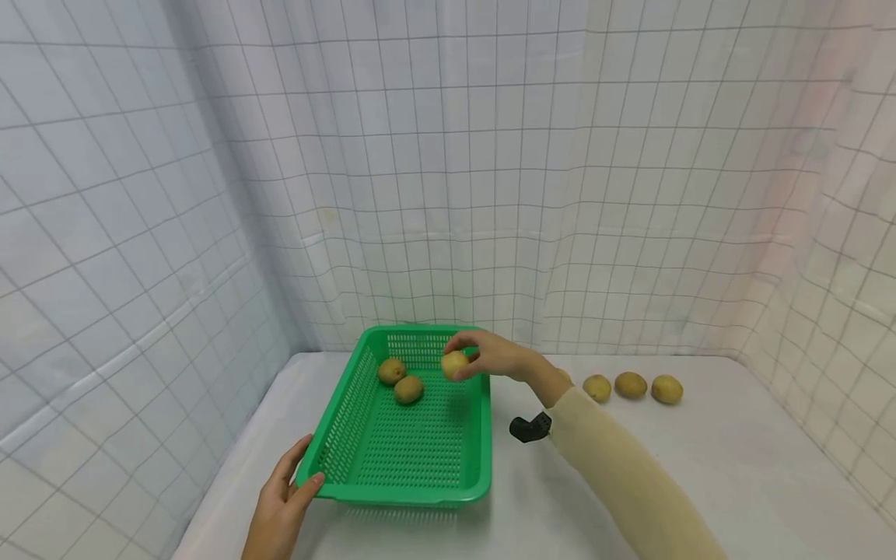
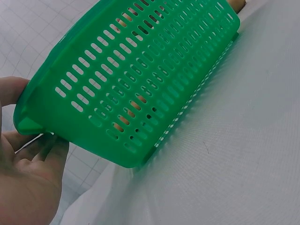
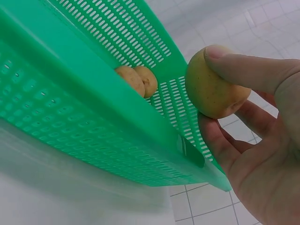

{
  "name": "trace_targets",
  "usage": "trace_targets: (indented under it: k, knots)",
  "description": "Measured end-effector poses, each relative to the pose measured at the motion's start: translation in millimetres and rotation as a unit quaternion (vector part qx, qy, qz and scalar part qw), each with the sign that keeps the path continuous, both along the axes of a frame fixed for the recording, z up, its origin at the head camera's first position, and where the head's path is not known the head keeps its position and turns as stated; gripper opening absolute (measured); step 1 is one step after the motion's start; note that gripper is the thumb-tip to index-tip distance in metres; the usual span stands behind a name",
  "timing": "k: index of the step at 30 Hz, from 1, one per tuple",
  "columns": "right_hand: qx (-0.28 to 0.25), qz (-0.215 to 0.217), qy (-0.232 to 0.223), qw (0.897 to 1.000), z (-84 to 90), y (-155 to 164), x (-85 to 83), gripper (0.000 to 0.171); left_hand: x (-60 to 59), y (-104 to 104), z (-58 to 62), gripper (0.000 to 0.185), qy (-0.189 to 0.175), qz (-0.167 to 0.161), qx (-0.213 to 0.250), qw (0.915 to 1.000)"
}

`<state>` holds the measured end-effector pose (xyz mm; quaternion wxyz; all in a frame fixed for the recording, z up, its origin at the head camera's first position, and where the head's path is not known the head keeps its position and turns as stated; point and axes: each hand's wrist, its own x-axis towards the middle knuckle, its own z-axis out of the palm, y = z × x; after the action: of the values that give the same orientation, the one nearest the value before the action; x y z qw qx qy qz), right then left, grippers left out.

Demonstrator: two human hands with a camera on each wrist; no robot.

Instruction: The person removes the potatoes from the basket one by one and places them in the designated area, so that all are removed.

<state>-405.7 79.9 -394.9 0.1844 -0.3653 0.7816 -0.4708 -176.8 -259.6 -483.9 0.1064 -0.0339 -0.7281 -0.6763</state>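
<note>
A green plastic basket (image 1: 420, 495) with slotted walls stands on the white table. My left hand (image 1: 281, 498) grips its near left corner, thumb on top of the rim and fingers around the outside; the left wrist view shows the same hold on the rim. Over the basket's far right part, my right hand (image 1: 490, 356) pinches a potato (image 3: 213, 86) between thumb and fingertips, above the rim. Two other potatoes lie together inside on the left, one potato (image 1: 392, 371) behind the other potato (image 1: 408, 390).
To the right on the table, several potatoes (image 1: 631, 385) sit in a row, one partly hidden behind my right wrist. A small black object (image 1: 530, 428) lies beside the basket, next to my right sleeve (image 1: 616, 474). White grid-patterned sheeting (image 1: 448, 194) encloses the back and sides.
</note>
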Motion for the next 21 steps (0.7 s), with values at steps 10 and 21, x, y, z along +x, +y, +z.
trace_targets:
  k: [10, 21]
  knots:
    - [-0.010, -0.012, 0.007, 1.000, 0.6, 10, 5.5, 0.047, -1.1, 0, -1.3, 0.069, -0.002, -0.005, 0.005, 1.0000]
    - [-0.018, -0.006, -0.005, 1.000, -5.9, 23, 6.3, 0.044, -3.3, -1, -2.7, 0.068, 0.008, 0.000, 0.007, 0.9999]
